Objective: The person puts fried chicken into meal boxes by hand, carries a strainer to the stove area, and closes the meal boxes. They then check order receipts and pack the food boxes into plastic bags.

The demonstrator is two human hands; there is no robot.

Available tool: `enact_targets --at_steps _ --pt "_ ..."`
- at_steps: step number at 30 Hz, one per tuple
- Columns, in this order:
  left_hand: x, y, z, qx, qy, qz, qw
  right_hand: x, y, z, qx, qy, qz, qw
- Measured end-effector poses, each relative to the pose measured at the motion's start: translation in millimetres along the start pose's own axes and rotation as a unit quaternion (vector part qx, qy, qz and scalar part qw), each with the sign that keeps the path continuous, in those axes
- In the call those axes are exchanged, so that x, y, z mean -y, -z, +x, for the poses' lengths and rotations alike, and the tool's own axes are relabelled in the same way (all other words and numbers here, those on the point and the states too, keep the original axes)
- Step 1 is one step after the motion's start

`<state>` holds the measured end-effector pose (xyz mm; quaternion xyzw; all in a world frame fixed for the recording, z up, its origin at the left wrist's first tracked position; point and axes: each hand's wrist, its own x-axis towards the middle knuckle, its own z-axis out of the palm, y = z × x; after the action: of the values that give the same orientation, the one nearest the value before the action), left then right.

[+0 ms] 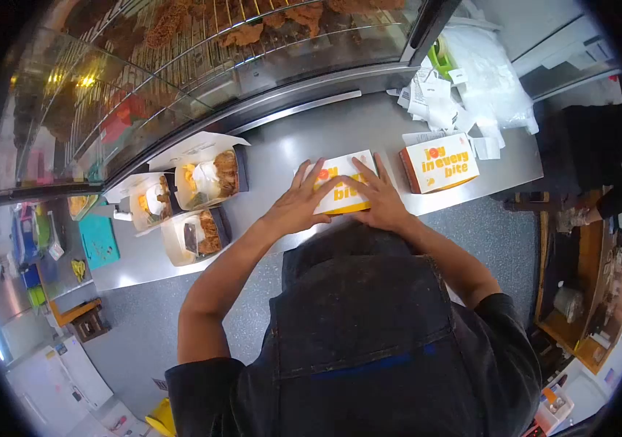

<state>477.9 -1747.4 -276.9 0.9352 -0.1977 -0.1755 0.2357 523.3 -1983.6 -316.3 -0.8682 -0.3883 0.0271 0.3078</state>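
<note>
A closed white and yellow box with printed lettering lies on the steel counter in front of me. My left hand rests on its left side, fingers spread over the lid. On the right part of the lid lies my right hand, its fingers also apart. To the right stands a second closed box with orange sides, touched by neither hand. Left of my hands are several open boxes with food, among them an upper box, a lower box and one farther left.
A glass-fronted cabinet with fried food on wire racks runs along the counter's back edge. Paper slips and a clear plastic bag lie back right. A teal board is far left. Someone's dark-clothed arm shows at right.
</note>
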Motion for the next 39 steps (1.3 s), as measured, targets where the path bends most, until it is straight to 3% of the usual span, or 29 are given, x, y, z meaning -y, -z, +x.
enact_targets --at_steps 1,3,6,9,13,16,19,21,30,36,39 --pt "2.8 -4.3 -0.7 0.002 -0.001 0.0 1.0 -2.0 6.5 1.1 -0.001 -0.002 0.001 1.0" --pt "9.0 -17.6 -1.8 -0.021 -0.043 0.042 0.998 -10.5 18.2 1.3 0.113 -0.013 0.069 0.991" --pt "12.5 -38.4 -4.0 -0.049 -0.103 0.146 0.983 -29.3 -2.8 -16.9 0.098 0.027 0.086 0.991" --pt "13.2 -38.6 -3.9 -0.029 -0.122 0.135 0.983 -38.5 -11.1 -28.9 0.111 0.067 0.105 0.986" --pt "2.8 -21.6 -4.8 -0.003 -0.121 0.122 0.985 -51.7 -8.8 -29.2 0.076 0.123 0.007 0.99" --pt "-5.2 -10.0 -5.2 0.029 -0.109 0.107 0.988 -53.9 0.0 -27.8 0.124 0.135 0.055 0.982" --pt "-2.2 -18.1 -3.3 0.031 -0.139 0.181 0.973 -54.5 3.1 -30.5 0.122 0.155 0.045 0.979" --pt "20.4 -40.5 -7.7 -0.031 -0.167 0.136 0.976 -57.9 -5.5 -34.6 0.118 0.144 0.054 0.981" --pt "52.7 -56.9 -30.1 -0.091 -0.222 0.083 0.967 -53.8 -15.0 -40.7 -0.003 0.172 -0.012 0.985" --pt "45.9 -68.2 -31.5 -0.129 -0.187 0.098 0.969 -47.4 -4.1 -39.5 0.041 0.156 -0.066 0.985" --pt "26.9 -51.4 -20.1 -0.126 -0.157 0.128 0.971 -33.9 22.4 -34.2 0.087 0.108 0.003 0.99"
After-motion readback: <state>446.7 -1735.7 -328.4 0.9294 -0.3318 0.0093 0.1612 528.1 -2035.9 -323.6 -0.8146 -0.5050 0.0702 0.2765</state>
